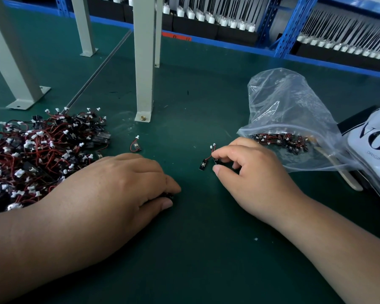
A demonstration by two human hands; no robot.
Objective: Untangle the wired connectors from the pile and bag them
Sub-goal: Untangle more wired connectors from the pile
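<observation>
A tangled pile of wired connectors (31,154), red and black wires with white plugs, lies at the left on the green mat. My left hand (119,185) rests beside the pile and pinches a small black part at its fingertips, mostly hidden. My right hand (248,174) pinches two wired connectors (208,159) with small black boards, just above the mat. A clear zip bag (290,119) stands open right behind that hand, with several connectors inside. One loose connector (136,145) lies between the pile and the hands.
A grey metal post (144,62) is bolted to the green mat (195,249) behind the loose connector, with more posts at the far left. A white printed bag (373,145) lies at the right edge. Blue shelving (294,25) with white parts runs along the back.
</observation>
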